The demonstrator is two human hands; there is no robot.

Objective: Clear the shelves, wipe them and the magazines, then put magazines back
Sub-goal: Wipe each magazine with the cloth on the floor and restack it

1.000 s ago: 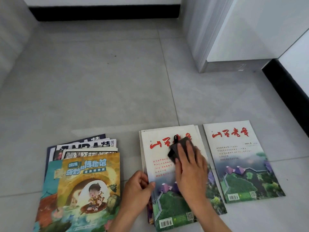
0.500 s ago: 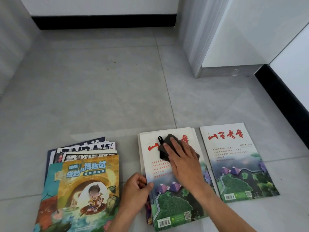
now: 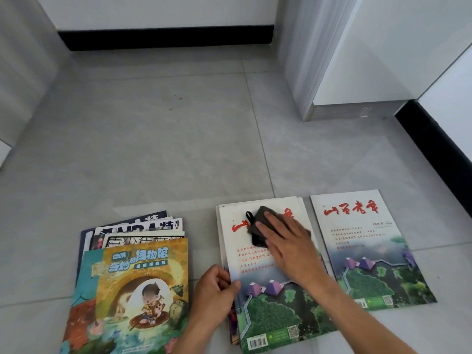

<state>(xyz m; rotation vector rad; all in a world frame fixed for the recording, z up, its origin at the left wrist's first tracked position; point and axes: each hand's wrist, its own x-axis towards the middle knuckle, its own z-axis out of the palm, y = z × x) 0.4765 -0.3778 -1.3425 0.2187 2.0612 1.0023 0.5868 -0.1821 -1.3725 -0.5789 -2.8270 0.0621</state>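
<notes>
Down on the grey tile floor (image 3: 153, 149), three lots of magazines are lying in a row near its front edge. A fanned pile with a cartoon magazine (image 3: 132, 290) on top is sitting at the left. A middle stack (image 3: 268, 297) is lying beside it, and a single magazine (image 3: 367, 251) with the same red title is lying just to the right, not touching the stack. A white cabinet (image 3: 370, 54) is standing at the far right of the floor, well apart from everything, and nothing is blocking the hands.

The right hand (image 3: 288, 246) is lying flat with straight fingers, pressing a dark cloth (image 3: 258, 226) onto the top cover of the middle stack. The left hand (image 3: 214, 290) is pinching the stack's left edge with curled fingers and thumb.

Since a moment ago, the cloth and right hand have been sliding left across the red title, so more letters are showing on the right. The left hand is staying on the same edge.
</notes>
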